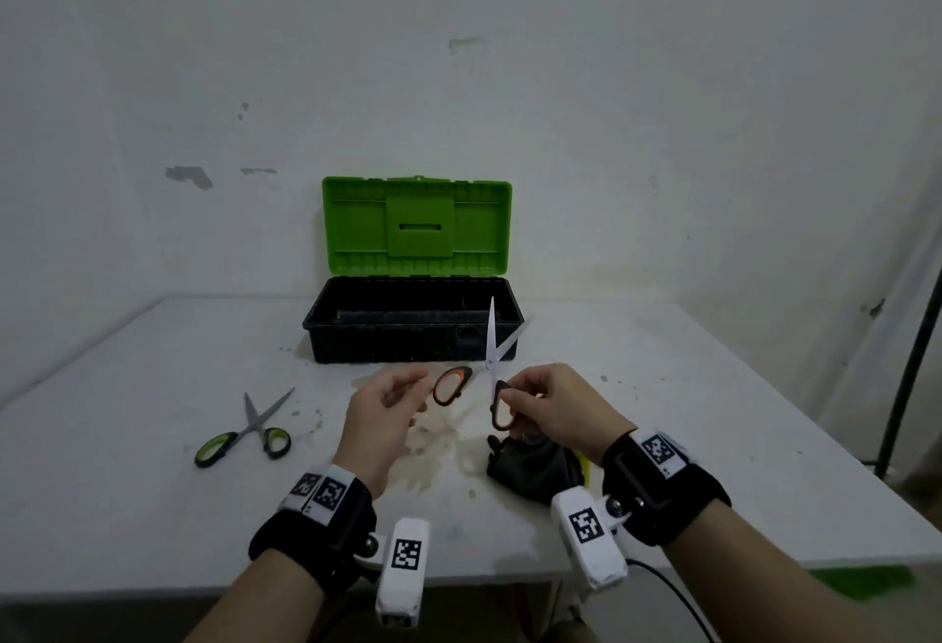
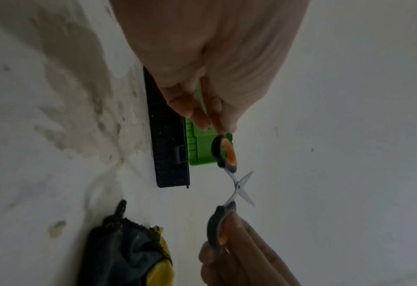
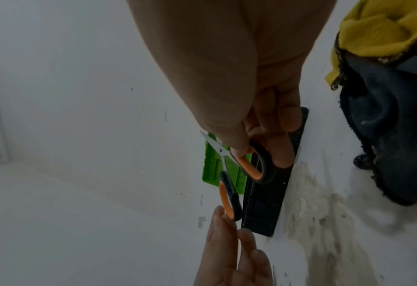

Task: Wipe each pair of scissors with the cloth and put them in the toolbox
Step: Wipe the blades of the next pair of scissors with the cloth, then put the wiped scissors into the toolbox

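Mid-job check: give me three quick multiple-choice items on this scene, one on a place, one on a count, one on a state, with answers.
1. Where does the green-handled scissors lie?
A. in the toolbox
B. on the table, left of the hands
C. on the cloth

2. How many pairs of scissors show?
A. one
B. two
C. three

3. How are the blades of the orange-handled scissors?
A. spread open
B. closed
C. wrapped in cloth

Answers: 1 B, it rests on the table, apart from the toolbox. 2 B, one lies there, one is held. 3 A, the left hand and right hand each hold one handle loop, blades crossed apart; the cloth lies below.
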`<state>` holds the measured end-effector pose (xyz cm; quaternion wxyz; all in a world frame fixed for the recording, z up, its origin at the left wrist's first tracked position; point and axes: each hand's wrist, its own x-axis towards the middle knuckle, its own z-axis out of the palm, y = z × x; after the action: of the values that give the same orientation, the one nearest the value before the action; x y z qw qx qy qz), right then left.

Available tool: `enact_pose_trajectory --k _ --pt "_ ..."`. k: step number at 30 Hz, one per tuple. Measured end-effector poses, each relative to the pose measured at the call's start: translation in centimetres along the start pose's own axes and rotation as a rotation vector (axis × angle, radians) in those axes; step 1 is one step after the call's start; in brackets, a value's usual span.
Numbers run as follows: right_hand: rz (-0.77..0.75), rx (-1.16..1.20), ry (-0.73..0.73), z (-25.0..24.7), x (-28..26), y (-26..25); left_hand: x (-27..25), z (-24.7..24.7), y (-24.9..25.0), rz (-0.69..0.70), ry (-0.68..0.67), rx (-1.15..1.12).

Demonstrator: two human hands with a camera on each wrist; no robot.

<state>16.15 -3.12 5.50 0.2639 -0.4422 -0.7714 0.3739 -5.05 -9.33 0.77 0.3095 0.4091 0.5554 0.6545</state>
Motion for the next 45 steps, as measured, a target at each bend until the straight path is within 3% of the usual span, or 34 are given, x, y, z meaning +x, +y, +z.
enact_pose_trajectory --k 11,16,23,31,35,40,45 --pt "-0.06 -0.085 0.031 0.4 0.2 -1.5 0.0 0.1 0.8 -0.073 -0.197 0.011" --pt "-0.077 -0.05 0.072 1.4 0.4 -2.0 0.0 0.1 0.9 -0.111 -0.227 -0.015" --pt "-0.108 0.082 0.321 3.9 1.9 -2.4 1.2 -0.1 1.3 -0.14 -0.202 0.007" --pt "-0.191 -0.238 0.377 6.5 6.0 -3.1 4.5 -0.7 1.1 -0.045 -0.176 0.092" --pt "-0.167 -0.26 0.384 5.7 9.2 -3.5 7.8 -1.7 1.7 0.034 -0.212 0.218" --pt "-0.074 -0.3 0.507 1.6 15.0 -3.4 16.0 -7.4 1.7 0.055 -0.075 0.307" --pt "0.049 -0.476 0.367 2.0 22.3 -4.5 23.2 -12.2 -1.6 0.039 0.05 0.476"
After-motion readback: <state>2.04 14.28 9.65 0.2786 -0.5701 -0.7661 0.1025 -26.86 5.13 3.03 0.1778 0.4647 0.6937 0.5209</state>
